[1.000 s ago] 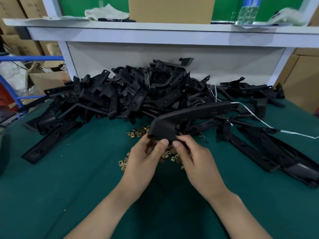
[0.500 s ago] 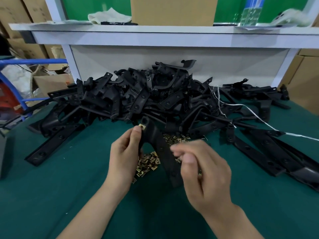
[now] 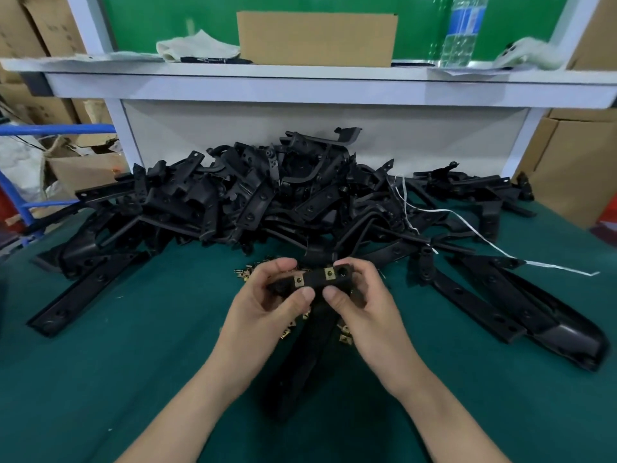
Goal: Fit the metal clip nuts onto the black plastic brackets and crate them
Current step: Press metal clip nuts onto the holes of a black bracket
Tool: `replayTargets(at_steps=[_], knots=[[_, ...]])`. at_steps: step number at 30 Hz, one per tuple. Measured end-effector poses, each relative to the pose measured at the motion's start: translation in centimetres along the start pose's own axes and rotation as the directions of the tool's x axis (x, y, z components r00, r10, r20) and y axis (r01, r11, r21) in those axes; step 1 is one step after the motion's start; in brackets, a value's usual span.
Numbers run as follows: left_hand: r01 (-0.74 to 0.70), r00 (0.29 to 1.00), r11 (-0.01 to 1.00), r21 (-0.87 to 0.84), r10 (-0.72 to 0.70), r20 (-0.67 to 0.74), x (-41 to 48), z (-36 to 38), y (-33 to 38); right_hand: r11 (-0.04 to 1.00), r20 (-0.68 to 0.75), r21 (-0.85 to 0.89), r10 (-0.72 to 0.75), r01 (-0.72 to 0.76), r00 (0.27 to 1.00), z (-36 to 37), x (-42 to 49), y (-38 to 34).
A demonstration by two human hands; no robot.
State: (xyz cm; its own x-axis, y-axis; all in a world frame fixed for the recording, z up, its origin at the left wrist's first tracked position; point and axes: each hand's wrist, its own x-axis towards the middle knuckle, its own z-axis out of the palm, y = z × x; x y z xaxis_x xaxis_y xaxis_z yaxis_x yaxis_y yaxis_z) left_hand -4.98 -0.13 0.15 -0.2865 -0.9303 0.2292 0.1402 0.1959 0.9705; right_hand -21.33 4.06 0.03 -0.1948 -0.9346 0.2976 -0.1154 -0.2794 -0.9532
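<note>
The right hand [image 3: 367, 302] has rejoined the left hand [image 3: 263, 305]; both now grip the bracket [image 3: 314, 279] end, at 6 o'clock from the pile [image 3: 267, 202], two clips [image 3: 329, 273] showing on it. Probably fitted; crating comes next.

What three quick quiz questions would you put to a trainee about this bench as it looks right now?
1. True or false: the left hand alone grips the bracket.
2. How many fitted clip nuts show on the end of the bracket that faces the camera?
3. Where do the loose clip nuts lie? A: in a metal tray. B: on the green mat under and beside the hands. C: in a glass jar.

Key:
1. False. The right hand grips it too.
2. Two.
3. B.
</note>
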Motion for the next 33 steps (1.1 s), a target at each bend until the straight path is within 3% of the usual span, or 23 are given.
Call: replayTargets(at_steps=[6, 9, 13, 18, 33], knots=[[-0.136, 0.988, 0.968, 0.210, 0.147, -0.036, -0.19, -0.07, 0.63, 1.000, 0.046, -0.021, -0.011, 0.012, 0.999, -0.14, 0.04, -0.51], [-0.200, 0.976, 0.894, 0.400, 0.217, 0.004, -0.35, -0.47, 0.51, 0.999, 0.049, -0.047, -0.016, 0.018, 0.999, 0.05, -0.21, -0.78], [-0.246, 0.961, 0.827, 0.505, 0.277, 0.014, -0.41, -0.69, 0.23, 0.999, 0.016, -0.033, -0.016, 0.017, 1.000, 0.33, -0.47, -0.86], [-0.301, 0.938, 0.783, 0.545, 0.345, 0.023, -0.38, -0.53, -0.26, 0.999, 0.011, -0.036, -0.020, 0.020, 1.000, 0.41, -0.45, -0.81], [-0.299, 0.929, 0.753, 0.586, 0.371, -0.003, -0.64, -0.20, -0.35, 0.998, -0.039, -0.042, -0.038, 0.036, 0.999, 0.77, -0.52, -0.90]])
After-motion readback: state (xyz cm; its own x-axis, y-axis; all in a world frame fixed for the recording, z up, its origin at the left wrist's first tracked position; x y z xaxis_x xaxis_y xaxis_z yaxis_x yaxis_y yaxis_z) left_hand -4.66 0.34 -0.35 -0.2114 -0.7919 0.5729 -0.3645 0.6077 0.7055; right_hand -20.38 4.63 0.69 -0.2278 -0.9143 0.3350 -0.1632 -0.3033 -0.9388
